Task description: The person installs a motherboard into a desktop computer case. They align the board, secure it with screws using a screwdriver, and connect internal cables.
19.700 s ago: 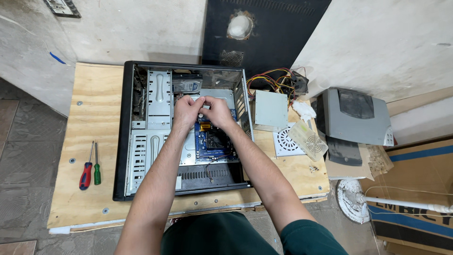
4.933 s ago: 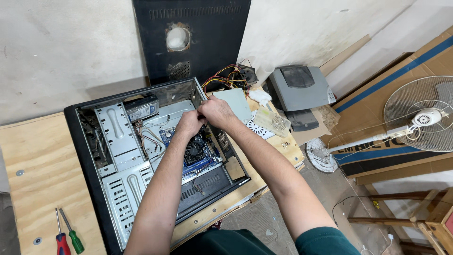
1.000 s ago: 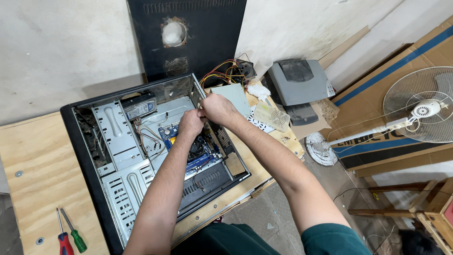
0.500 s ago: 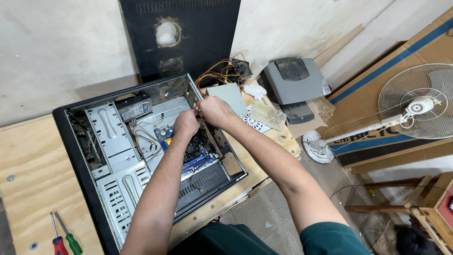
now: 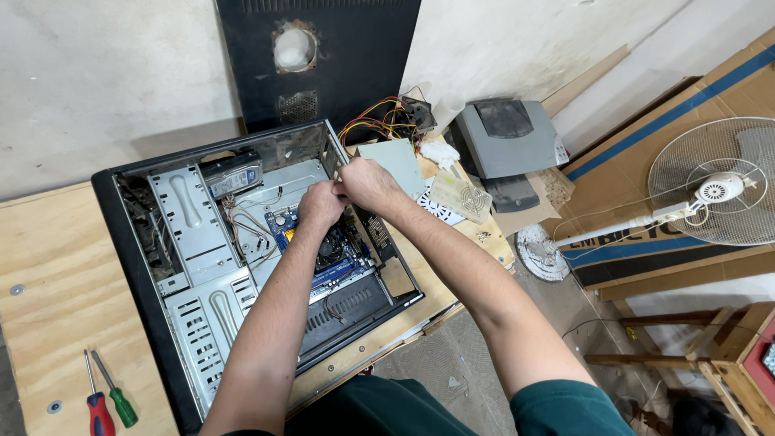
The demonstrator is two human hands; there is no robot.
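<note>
An opened black computer case (image 5: 137, 266) lies on its side on a plywood table (image 5: 48, 274). Inside are a blue motherboard (image 5: 284, 224), a black cooler fan (image 5: 333, 245), loose wires and a drive (image 5: 232, 173) near the top. My left hand (image 5: 320, 203) and my right hand (image 5: 367, 184) are close together inside the case's upper right corner, fingers curled around something small that is hidden between them. Both forearms reach in from the lower edge of the view.
A red-handled screwdriver (image 5: 98, 404) and a green-handled one (image 5: 119, 401) lie at the table's lower left. Right of the case sit a bundle of coloured cables (image 5: 379, 121), a grey device (image 5: 507, 137) and a white fan grille (image 5: 458, 196). A standing fan (image 5: 710, 190) and cardboard boxes are on the right.
My hands have stayed in the same corner of the case. The view has shifted slightly, so the case and table sit a little further right.
</note>
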